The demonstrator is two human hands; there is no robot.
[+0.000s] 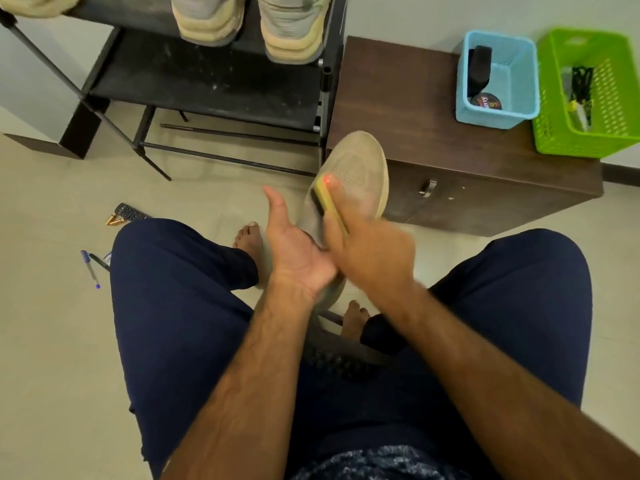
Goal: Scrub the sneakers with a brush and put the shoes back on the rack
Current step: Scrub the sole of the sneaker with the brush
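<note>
LEFT HAND (298,254): grasps sneaker (360,164) from below, thumb straight, fingers behind it | RIGHT HAND (374,258): blurred, clenched around yellow brush (329,202) | BRUSH: against sneaker side | SNEAKER: held above floor, between knees, toe toward cabinet (398,98), beside rack (207,81) | RACK: two sneakers (207,19) on shelf

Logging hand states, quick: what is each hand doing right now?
The left hand holds the sneaker, thumb out, fingers hidden behind it.
The right hand, motion-blurred, grips the brush against the sneaker.
</note>
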